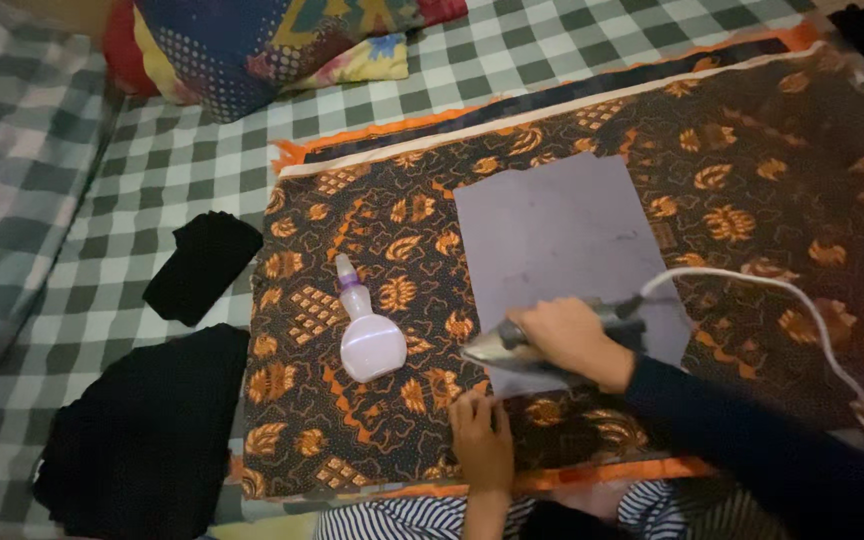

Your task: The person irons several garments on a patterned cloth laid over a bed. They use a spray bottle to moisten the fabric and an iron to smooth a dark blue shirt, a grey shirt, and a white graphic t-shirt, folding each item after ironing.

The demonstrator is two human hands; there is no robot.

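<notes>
- Right hand [574,338] clamps the iron [512,345] on the grey cloth [562,235].
- Left hand [480,438], at the iron's six o'clock, presses flat and open on the batik sheet [372,440].
- Spray bottle [367,335] lies at nine o'clock.

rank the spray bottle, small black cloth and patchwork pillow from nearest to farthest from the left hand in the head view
From the left hand:
1. spray bottle, just up and left, on the batik cloth
2. small black cloth, farther left, on the checked sheet
3. patchwork pillow, at the top

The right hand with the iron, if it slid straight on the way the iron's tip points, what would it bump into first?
Probably the small spray bottle. The right hand holds the iron with its tip pointing left across the patterned cloth, and the bottle lies close in that line, perhaps only just clipped.
</notes>
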